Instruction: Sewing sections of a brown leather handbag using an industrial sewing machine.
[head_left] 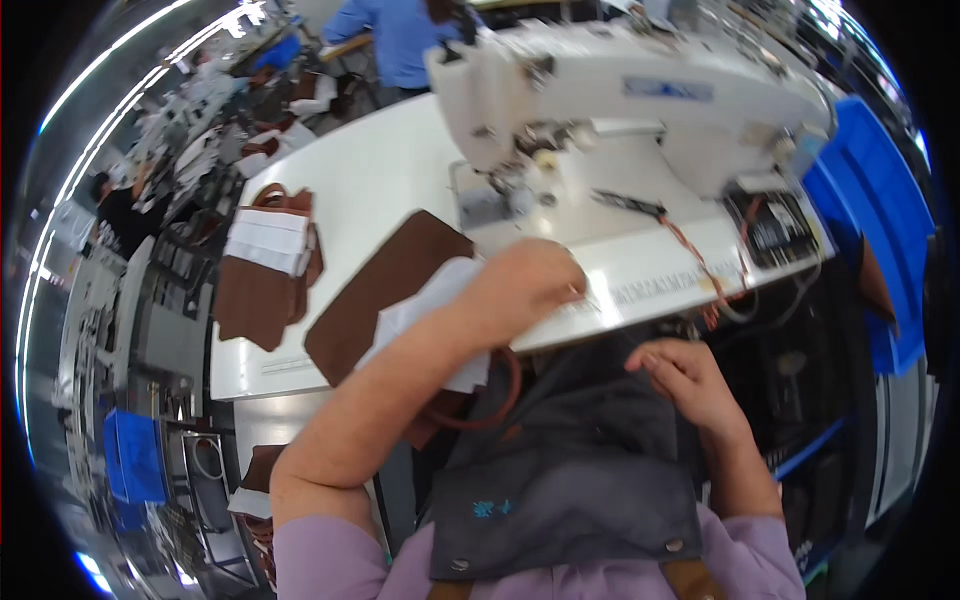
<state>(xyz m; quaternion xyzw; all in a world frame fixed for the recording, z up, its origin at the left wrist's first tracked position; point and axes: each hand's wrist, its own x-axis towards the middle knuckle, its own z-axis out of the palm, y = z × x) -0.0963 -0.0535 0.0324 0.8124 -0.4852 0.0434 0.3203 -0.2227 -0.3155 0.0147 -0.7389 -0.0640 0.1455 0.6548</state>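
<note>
My left hand (532, 287) is closed over the table's front edge, in front of the sewing machine (600, 95). Whatever its fingers hold, if anything, is too small to make out. Under my left forearm lies a brown fabric bag piece (390, 285) with a white sheet (405, 318) on it. A reddish-brown handle loop (515, 385) hangs over the table edge beside my apron. My right hand (688, 378) is held above my lap, its thumb and fingers curled together. Nothing I can name shows in it.
On the white table (350, 170), a stack of brown bag pieces (265, 265) lies at left. Black-handled thread snips (628, 203) rest right of the needle, near a black box (770, 228) with cords. A blue bin (870, 200) stands at right. Other people work farther back.
</note>
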